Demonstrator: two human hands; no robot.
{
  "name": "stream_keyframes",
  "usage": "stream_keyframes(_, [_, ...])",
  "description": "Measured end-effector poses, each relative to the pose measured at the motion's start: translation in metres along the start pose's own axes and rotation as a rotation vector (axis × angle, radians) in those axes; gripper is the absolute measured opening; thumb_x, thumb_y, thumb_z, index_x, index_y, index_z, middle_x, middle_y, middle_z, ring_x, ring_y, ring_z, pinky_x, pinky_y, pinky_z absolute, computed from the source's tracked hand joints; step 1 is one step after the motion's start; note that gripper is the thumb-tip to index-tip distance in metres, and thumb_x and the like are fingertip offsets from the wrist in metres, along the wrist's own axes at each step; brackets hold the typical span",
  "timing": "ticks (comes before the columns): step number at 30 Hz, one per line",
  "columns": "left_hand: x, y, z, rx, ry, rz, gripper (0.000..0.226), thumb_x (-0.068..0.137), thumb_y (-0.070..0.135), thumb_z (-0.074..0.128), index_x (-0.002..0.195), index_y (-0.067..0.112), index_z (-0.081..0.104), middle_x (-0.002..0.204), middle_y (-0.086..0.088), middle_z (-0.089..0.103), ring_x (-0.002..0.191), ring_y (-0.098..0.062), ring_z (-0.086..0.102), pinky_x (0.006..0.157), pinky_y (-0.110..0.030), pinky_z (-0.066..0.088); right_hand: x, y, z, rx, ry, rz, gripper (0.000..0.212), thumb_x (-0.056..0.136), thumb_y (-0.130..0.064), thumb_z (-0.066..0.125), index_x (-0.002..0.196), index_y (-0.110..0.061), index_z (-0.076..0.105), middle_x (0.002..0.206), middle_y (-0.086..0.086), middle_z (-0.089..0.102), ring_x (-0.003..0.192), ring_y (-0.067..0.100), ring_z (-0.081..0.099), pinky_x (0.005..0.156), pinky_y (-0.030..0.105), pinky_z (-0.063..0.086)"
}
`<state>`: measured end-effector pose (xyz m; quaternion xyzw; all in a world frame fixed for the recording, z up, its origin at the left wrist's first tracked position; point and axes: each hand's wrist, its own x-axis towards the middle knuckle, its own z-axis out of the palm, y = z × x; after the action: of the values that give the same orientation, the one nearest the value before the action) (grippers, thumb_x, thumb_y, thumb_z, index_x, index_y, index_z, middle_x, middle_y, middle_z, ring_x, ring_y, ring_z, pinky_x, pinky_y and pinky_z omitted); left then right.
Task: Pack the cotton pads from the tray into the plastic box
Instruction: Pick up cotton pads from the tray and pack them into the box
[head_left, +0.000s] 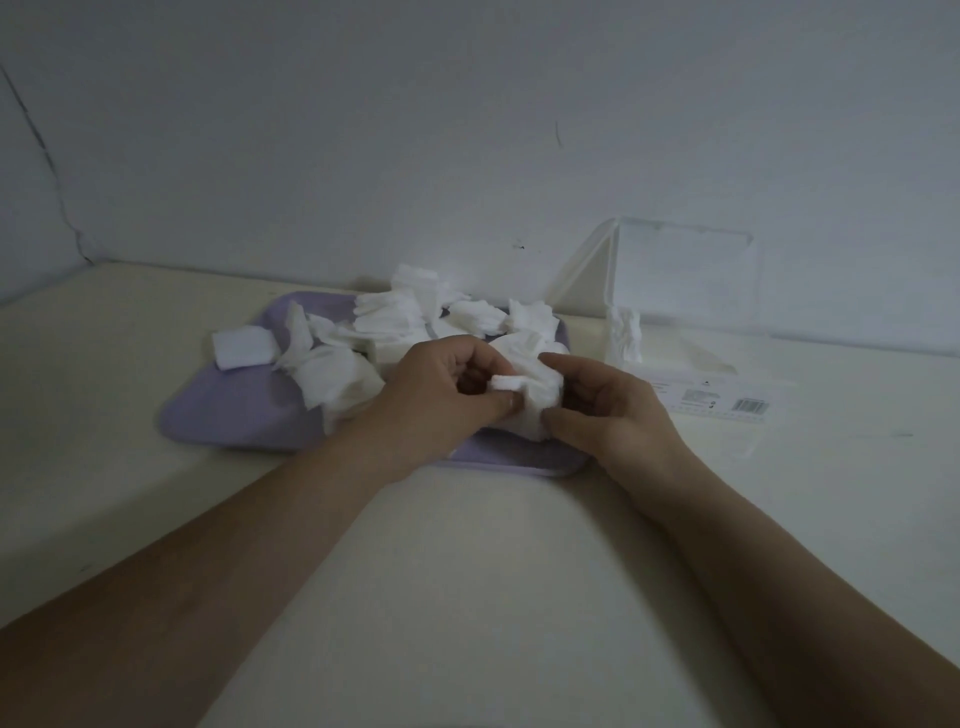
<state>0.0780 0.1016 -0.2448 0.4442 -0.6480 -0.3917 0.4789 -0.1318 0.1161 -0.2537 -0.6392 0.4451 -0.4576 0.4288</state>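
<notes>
A lilac tray (228, 410) lies on the cream table, heaped with several white square cotton pads (395, 317). Over the tray's near right part, both hands hold one bunch of pads (535, 384). My left hand (441, 395) pinches pads at the bunch's left side between thumb and fingers. My right hand (608, 410) curls round the bunch from the right. The clear plastic box (691, 364) stands to the right of the tray with its lid (680, 275) raised against the wall. A few pads (626, 335) stand upright at the box's left end.
One small stack of pads (241, 348) lies on the table just off the tray's left edge. A grey wall rises right behind the tray and box. A barcode label (748, 405) shows on the box's front. Bare cream table stretches toward me.
</notes>
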Motion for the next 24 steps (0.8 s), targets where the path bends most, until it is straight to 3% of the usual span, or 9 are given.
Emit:
stream_keyframes(3, [0.0,0.006,-0.002,0.001,-0.027,-0.005,0.024,0.078,0.0,0.085,0.094,0.014,0.074,0.089,-0.003,0.079,0.081,-0.008,0.073,0.075,-0.021,0.058,-0.002,-0.003,0.008,-0.22,0.086,-0.03,0.062,0.071,-0.037,0.092,0.127,-0.026,0.067,0.11,-0.012,0.078,0.103,0.005,0.074,0.093,0.032,0.058])
stream_keyframes(6, [0.008,0.018,-0.013,0.001,-0.081,0.032,0.032,0.082,-0.015,0.07,0.096,0.014,0.072,0.096,-0.005,0.078,0.084,-0.006,0.072,0.079,-0.02,0.057,-0.002,-0.004,0.01,-0.263,0.187,-0.041,0.051,0.077,-0.025,0.089,0.123,-0.025,0.067,0.106,-0.01,0.078,0.097,0.007,0.073,0.095,0.038,0.059])
stream_keyframes(8, [0.014,0.024,-0.026,0.18,-0.04,0.115,0.044,0.082,-0.017,0.058,0.091,0.024,0.071,0.094,0.001,0.077,0.081,0.0,0.07,0.077,-0.017,0.054,-0.003,-0.003,0.009,-0.257,0.185,-0.044,0.051,0.08,-0.022,0.085,0.127,-0.026,0.065,0.11,-0.01,0.076,0.1,0.007,0.072,0.097,0.037,0.058])
stream_keyframes(10, [0.016,0.029,-0.043,0.522,-0.083,0.154,0.044,0.079,-0.002,0.056,0.09,0.037,0.069,0.092,0.014,0.073,0.079,0.006,0.067,0.071,-0.011,0.048,-0.004,-0.004,0.009,-0.302,0.184,-0.073,0.055,0.083,-0.021,0.081,0.134,-0.028,0.061,0.115,-0.011,0.073,0.103,0.006,0.07,0.097,0.031,0.055])
stream_keyframes(12, [0.013,0.032,-0.055,0.744,-0.26,0.017,0.039,0.067,0.018,0.057,0.094,0.045,0.067,0.094,0.021,0.068,0.078,0.008,0.064,0.066,-0.011,0.045,-0.004,-0.004,0.01,-0.387,0.18,-0.108,0.058,0.085,-0.02,0.078,0.138,-0.032,0.057,0.118,-0.012,0.069,0.1,0.005,0.066,0.093,0.023,0.052])
stream_keyframes(16, [0.013,0.026,-0.061,0.79,-0.424,-0.106,0.051,0.06,0.034,0.067,0.11,0.043,0.068,0.099,0.02,0.066,0.07,0.008,0.062,0.061,-0.01,0.043,-0.004,-0.001,0.012,-0.482,0.096,-0.248,0.067,0.092,-0.01,0.073,0.15,-0.033,0.05,0.13,-0.007,0.054,0.1,-0.008,0.056,0.087,0.0,0.036])
stream_keyframes(20, [0.015,0.016,-0.058,0.845,-0.342,-0.037,0.046,0.075,0.051,0.083,0.117,0.037,0.067,0.105,0.018,0.063,0.087,0.006,0.059,0.079,-0.021,0.048,-0.002,0.007,0.013,-0.586,0.014,-0.302,0.054,0.101,-0.007,0.059,0.15,-0.028,0.05,0.139,-0.005,0.043,0.123,0.01,0.052,0.101,0.004,0.03])
stream_keyframes(22, [0.014,0.012,-0.056,0.863,-0.298,-0.022,0.044,0.076,0.055,0.082,0.113,0.037,0.067,0.098,0.019,0.061,0.084,0.004,0.059,0.074,-0.022,0.047,-0.001,0.01,0.015,-0.644,-0.003,-0.293,0.053,0.102,-0.009,0.055,0.151,-0.028,0.049,0.141,-0.005,0.037,0.135,0.019,0.045,0.105,0.011,0.029])
stream_keyframes(24, [0.014,0.012,-0.054,0.882,-0.279,-0.021,0.043,0.076,0.06,0.08,0.11,0.038,0.065,0.09,0.017,0.06,0.076,-0.002,0.062,0.066,-0.025,0.044,-0.001,0.01,0.014,-0.661,-0.013,-0.29,0.055,0.102,-0.01,0.056,0.152,-0.03,0.048,0.143,-0.002,0.039,0.128,0.017,0.051,0.103,0.017,0.033])
